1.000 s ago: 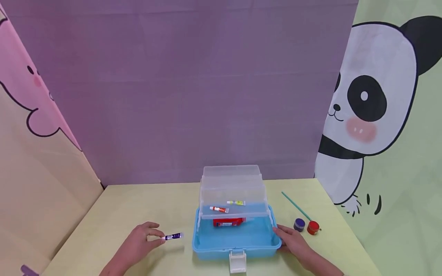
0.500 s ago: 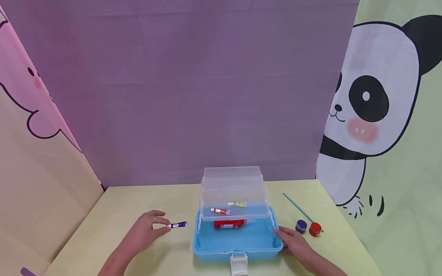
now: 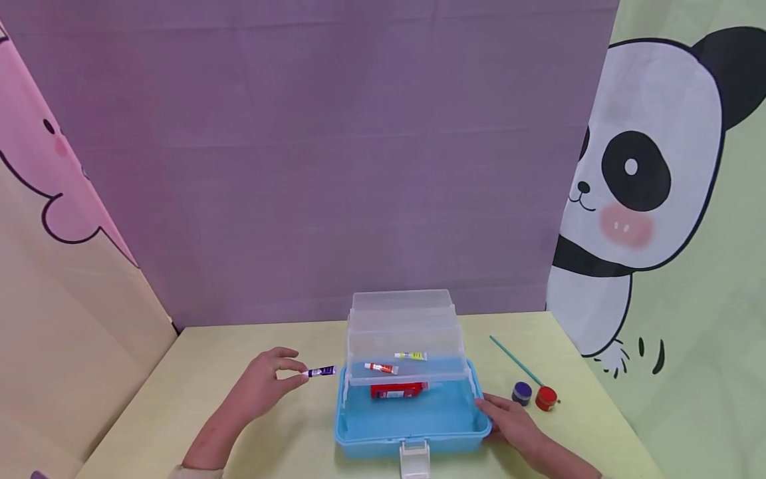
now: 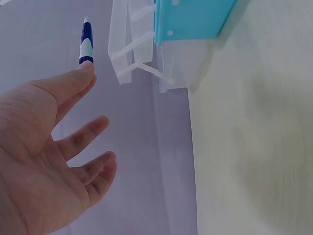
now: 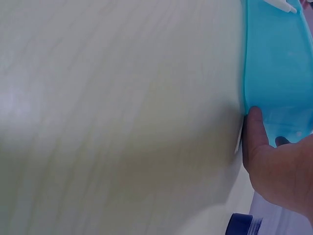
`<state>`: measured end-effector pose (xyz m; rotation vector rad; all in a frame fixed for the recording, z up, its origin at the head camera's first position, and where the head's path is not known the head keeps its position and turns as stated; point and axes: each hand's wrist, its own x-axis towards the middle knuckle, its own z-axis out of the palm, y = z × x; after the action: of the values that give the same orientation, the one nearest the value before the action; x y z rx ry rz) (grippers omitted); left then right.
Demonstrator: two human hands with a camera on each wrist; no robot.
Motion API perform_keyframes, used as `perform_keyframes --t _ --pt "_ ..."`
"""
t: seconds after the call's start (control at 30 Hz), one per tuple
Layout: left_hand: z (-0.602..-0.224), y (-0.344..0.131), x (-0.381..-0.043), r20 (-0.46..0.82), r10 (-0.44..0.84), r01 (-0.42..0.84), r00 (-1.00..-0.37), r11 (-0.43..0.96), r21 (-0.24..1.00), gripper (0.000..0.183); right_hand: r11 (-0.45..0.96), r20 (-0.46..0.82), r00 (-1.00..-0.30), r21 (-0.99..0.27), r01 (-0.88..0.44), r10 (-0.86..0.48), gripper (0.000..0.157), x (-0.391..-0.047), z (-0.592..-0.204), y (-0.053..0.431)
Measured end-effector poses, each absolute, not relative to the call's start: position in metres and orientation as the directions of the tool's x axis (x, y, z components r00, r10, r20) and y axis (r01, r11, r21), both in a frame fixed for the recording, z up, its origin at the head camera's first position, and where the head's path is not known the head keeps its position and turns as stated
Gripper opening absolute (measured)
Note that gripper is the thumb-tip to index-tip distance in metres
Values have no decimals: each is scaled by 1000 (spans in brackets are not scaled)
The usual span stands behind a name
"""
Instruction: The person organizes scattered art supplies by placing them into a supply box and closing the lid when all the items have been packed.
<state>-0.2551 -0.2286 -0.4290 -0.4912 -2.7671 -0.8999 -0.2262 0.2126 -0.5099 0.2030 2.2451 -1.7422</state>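
A small dark purple and white paint tube (image 3: 322, 371) is pinched by its end between the thumb and a finger of my left hand (image 3: 270, 382); the other fingers are spread. That hand is above the table, left of an open blue storage box (image 3: 413, 418) with a translucent tray (image 3: 407, 336). My right hand (image 3: 513, 426) grips the box's right side near the front corner, partly hidden by the wall. On the tray lie an orange-red paint tube (image 3: 381, 368) and a yellow paint tube (image 3: 411, 356). A red bottle-like item (image 3: 396, 390) lies inside the box.
Right of the box stand a purple paint jar (image 3: 522, 393) and a red paint jar (image 3: 546, 398), with a teal paintbrush (image 3: 514, 359) lying beside them. The box's white latch (image 3: 415, 459) hangs toward the front. A purple cloth (image 3: 317, 159) rises behind the table (image 3: 239, 339).
My left hand has moved forward and to the right with the paint tube, bringing it close to the box's left side. My right hand stays on the box.
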Motion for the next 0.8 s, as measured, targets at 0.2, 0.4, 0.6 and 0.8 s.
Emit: perform_keyframes --t 0.2,0.4,0.6,0.8 --pt "-425 -218 -263 264 242 350 -934 770 533 12 268 -315 -946 -920 286 -73 75 -226 -510 214" --pt "-423 -204 -271 279 256 370 -926 769 521 14 265 -305 -948 -925 271 -95 76 -227 -510 215" --pt "-430 -199 -278 271 230 344 -935 781 522 17 264 -306 -947 -926 271 -101 76 -226 -511 212" --pt "-432 -194 -286 266 221 334 -938 779 530 21 251 -279 -957 -935 252 -76 72 -224 -510 213"
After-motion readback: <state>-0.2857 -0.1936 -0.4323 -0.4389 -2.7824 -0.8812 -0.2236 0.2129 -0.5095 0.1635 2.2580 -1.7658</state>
